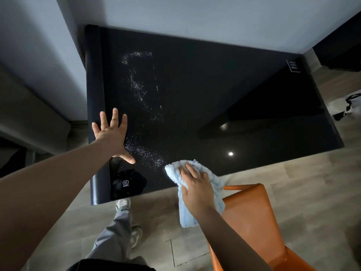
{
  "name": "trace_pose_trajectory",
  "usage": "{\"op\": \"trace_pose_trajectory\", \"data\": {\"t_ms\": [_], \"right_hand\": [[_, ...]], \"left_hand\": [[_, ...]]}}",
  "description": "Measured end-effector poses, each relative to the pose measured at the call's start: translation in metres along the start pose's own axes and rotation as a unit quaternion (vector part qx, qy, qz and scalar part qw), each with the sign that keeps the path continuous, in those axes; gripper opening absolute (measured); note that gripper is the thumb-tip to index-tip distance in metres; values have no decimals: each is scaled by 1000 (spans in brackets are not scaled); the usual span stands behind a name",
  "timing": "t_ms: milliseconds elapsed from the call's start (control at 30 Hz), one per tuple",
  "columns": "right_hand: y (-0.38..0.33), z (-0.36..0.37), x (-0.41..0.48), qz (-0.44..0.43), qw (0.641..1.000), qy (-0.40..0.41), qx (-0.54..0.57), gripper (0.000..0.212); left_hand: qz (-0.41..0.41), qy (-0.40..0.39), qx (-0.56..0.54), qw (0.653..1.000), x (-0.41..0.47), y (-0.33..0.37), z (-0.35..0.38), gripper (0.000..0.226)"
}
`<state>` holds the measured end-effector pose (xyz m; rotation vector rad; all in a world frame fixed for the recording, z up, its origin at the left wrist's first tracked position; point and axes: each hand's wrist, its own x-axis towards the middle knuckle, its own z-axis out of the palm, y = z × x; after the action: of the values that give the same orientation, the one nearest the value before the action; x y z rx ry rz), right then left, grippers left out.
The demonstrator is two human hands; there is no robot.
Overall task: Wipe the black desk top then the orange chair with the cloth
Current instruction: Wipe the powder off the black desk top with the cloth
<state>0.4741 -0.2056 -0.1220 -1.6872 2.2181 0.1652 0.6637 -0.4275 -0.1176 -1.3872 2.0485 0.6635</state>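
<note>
Orange chair (252, 216) stands beside desk (195, 94), right grip (195, 189) clutching cloth (173, 171), left grip (112, 133) splayed flat.

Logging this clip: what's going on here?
A person is wiping the black desk top. The right hand holds a light blue cloth on its near edge, one end hanging off. The left hand lies flat, fingers spread, by the left edge. A white speckled smear is not yet wiped. The orange chair stands nearby.
</note>
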Motion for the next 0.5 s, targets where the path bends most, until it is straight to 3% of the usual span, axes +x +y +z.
{"op": "trace_pose_trajectory", "data": {"t_ms": [500], "right_hand": [[-3,21,-47,40,999,-12,23,55]], "left_hand": [[-8,-8,-7,1000,4,2,-1,165]]}}
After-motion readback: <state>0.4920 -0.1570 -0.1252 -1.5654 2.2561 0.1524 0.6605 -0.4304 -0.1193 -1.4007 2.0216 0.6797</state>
